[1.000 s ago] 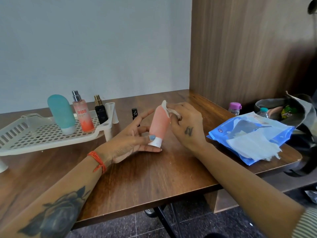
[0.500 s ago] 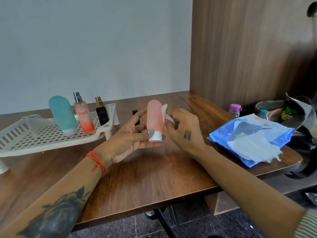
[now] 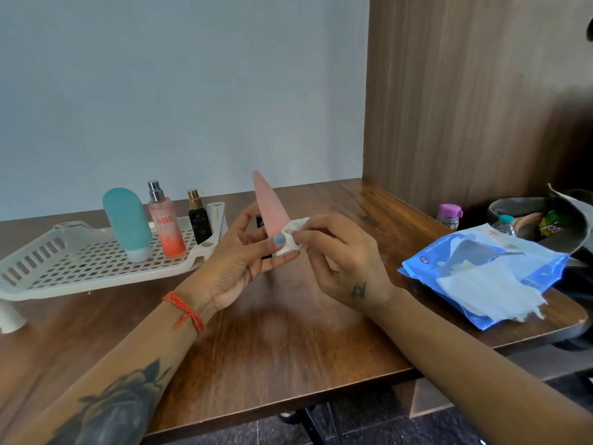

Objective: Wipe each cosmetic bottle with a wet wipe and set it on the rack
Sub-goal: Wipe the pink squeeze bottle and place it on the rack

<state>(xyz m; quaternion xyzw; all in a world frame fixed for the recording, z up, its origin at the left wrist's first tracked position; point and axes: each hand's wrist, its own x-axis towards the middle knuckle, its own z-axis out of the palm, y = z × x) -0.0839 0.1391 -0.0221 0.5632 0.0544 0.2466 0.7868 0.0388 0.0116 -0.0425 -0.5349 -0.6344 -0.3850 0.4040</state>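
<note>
Wiping the pink tube. My left hand pinches the pink tube near its white cap end, thumb in front, holding it upright above the table. My right hand pinches a folded wet wipe against the tube's lower part, by the cap. To do this well, I judge, the wipe should wrap the tube and run its whole length while the left hand turns it, then clean the cap. The rack lies to the left, holding a teal bottle, a spray bottle and a small black bottle; open grid remains in front of them. The wipe pack sits near the table's right edge, well apart from that path.
</note>
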